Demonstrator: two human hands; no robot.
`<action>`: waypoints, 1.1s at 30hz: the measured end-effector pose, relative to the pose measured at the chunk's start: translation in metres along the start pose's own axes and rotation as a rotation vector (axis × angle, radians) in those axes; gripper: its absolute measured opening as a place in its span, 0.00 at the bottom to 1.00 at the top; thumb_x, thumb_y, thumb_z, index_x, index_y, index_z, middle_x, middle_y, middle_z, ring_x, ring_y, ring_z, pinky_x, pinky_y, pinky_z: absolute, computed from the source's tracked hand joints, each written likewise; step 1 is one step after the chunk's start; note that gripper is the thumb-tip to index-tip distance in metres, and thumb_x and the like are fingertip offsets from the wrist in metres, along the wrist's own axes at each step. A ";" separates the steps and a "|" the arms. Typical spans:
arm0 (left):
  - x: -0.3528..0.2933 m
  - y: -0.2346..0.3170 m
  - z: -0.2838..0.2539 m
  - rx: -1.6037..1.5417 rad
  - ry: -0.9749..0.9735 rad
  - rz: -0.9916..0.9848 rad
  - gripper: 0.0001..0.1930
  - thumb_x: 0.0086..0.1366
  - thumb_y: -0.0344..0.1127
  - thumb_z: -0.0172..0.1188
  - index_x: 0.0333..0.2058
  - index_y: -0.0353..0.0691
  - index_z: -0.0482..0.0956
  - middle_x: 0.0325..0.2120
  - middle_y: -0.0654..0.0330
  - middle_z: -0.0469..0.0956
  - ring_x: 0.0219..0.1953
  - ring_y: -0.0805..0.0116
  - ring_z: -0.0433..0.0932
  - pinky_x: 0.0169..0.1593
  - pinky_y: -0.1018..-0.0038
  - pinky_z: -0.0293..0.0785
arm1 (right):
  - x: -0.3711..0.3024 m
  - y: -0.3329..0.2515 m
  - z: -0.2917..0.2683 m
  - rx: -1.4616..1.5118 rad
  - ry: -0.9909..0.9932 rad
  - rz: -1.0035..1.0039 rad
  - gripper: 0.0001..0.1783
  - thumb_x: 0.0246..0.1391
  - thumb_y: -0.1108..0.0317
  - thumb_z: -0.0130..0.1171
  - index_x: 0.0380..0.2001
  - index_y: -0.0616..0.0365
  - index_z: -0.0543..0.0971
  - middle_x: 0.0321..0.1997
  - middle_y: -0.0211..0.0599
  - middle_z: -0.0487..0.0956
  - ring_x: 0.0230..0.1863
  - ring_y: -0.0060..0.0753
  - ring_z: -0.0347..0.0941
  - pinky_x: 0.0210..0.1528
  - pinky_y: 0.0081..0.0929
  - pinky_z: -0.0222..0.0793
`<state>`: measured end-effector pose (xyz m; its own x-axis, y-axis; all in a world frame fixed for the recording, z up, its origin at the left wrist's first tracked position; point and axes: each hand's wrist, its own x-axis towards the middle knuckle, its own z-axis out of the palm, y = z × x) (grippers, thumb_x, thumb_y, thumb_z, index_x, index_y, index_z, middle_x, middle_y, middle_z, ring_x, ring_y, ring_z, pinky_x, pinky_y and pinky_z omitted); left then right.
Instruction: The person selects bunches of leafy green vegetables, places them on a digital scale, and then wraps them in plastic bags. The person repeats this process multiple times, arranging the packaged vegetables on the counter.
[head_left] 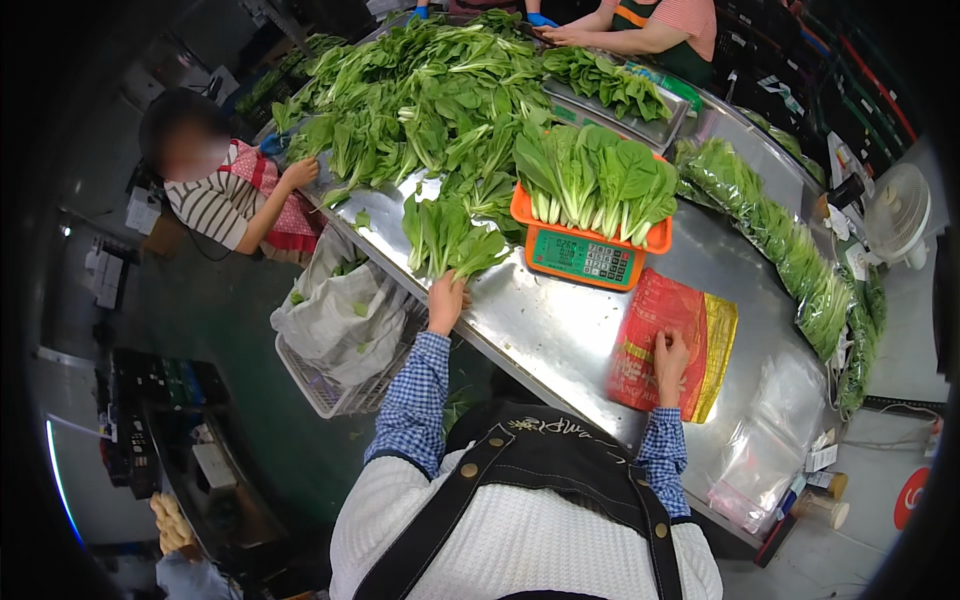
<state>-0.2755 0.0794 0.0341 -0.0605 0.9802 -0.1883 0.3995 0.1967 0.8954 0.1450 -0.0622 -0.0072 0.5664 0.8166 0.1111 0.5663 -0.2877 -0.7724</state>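
Observation:
At the table's near left edge, my left hand (447, 303) is closed round the stem ends of a small bunch of leafy greens (445, 238), which look like bok choy. Their leaves point away from me over the metal table (545, 335). My right hand (671, 362) rests on a flat red and yellow bag (640, 335), its fingers curled in; whether anything is in them is hidden. Between and beyond my hands stands an orange digital scale (582, 258). More greens (598, 185) lie side by side in the orange tray (657, 240) on top of it.
A large heap of greens (430, 90) covers the far table. Bagged greens (775, 250) line the right side, near clear plastic bags (765, 440) and a fan (897, 212). A white basket (330, 395) stands below left. Co-workers stand left (235, 195) and at the far side (650, 35).

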 end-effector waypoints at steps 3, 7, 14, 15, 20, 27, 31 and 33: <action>-0.003 0.001 -0.006 -0.301 -0.070 -0.173 0.13 0.67 0.36 0.49 0.44 0.32 0.70 0.27 0.57 0.75 0.24 0.74 0.75 0.25 0.79 0.70 | -0.003 -0.005 -0.001 -0.023 -0.014 0.021 0.13 0.54 0.64 0.55 0.33 0.65 0.77 0.27 0.51 0.79 0.30 0.46 0.78 0.34 0.36 0.71; 0.007 -0.012 -0.018 -0.317 -0.074 -0.081 0.12 0.68 0.38 0.49 0.41 0.34 0.70 0.25 0.61 0.70 0.22 0.75 0.69 0.26 0.76 0.67 | -0.002 0.001 0.002 -0.023 -0.008 0.022 0.13 0.54 0.63 0.55 0.33 0.64 0.77 0.28 0.50 0.79 0.30 0.47 0.77 0.34 0.36 0.71; 0.006 -0.006 0.009 0.562 0.248 0.137 0.08 0.64 0.33 0.48 0.38 0.34 0.68 0.35 0.37 0.75 0.37 0.37 0.73 0.39 0.52 0.67 | 0.000 0.000 0.002 -0.079 -0.010 0.025 0.14 0.53 0.62 0.56 0.33 0.63 0.78 0.29 0.49 0.80 0.32 0.46 0.78 0.35 0.36 0.71; 0.004 -0.001 0.015 0.624 0.257 0.087 0.09 0.64 0.33 0.49 0.38 0.34 0.68 0.34 0.37 0.75 0.37 0.38 0.74 0.40 0.52 0.68 | 0.000 -0.001 0.002 -0.076 -0.015 0.028 0.13 0.53 0.62 0.56 0.33 0.63 0.78 0.29 0.50 0.80 0.32 0.46 0.78 0.35 0.36 0.71; 0.000 0.009 0.018 0.988 0.198 0.109 0.25 0.52 0.37 0.63 0.46 0.36 0.63 0.40 0.49 0.68 0.47 0.48 0.66 0.43 0.54 0.71 | -0.003 0.002 0.002 -0.019 -0.010 0.004 0.12 0.53 0.64 0.56 0.31 0.63 0.77 0.27 0.50 0.78 0.30 0.49 0.76 0.33 0.38 0.70; 0.004 0.022 0.020 0.761 0.126 0.239 0.22 0.49 0.34 0.66 0.39 0.34 0.66 0.34 0.44 0.74 0.39 0.42 0.73 0.40 0.55 0.71 | -0.005 -0.007 0.000 -0.045 -0.018 0.009 0.12 0.53 0.64 0.56 0.31 0.64 0.77 0.27 0.50 0.78 0.30 0.48 0.77 0.33 0.38 0.70; 0.032 -0.010 0.017 0.708 0.126 0.181 0.16 0.51 0.35 0.65 0.31 0.32 0.69 0.28 0.43 0.76 0.33 0.43 0.75 0.37 0.56 0.70 | -0.002 -0.006 0.006 -0.017 -0.031 -0.048 0.12 0.53 0.64 0.57 0.33 0.63 0.77 0.25 0.47 0.79 0.28 0.40 0.77 0.32 0.31 0.70; 0.029 0.011 0.007 0.700 0.070 0.138 0.15 0.51 0.36 0.66 0.26 0.32 0.69 0.23 0.47 0.76 0.30 0.46 0.76 0.35 0.57 0.70 | 0.004 -0.021 0.002 0.043 -0.038 -0.030 0.12 0.53 0.64 0.57 0.33 0.64 0.77 0.25 0.46 0.78 0.28 0.39 0.77 0.32 0.30 0.71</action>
<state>-0.2668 0.1097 0.0359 -0.0168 0.9989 -0.0448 0.8994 0.0347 0.4357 0.1338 -0.0522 0.0086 0.5259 0.8431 0.1120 0.5564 -0.2414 -0.7951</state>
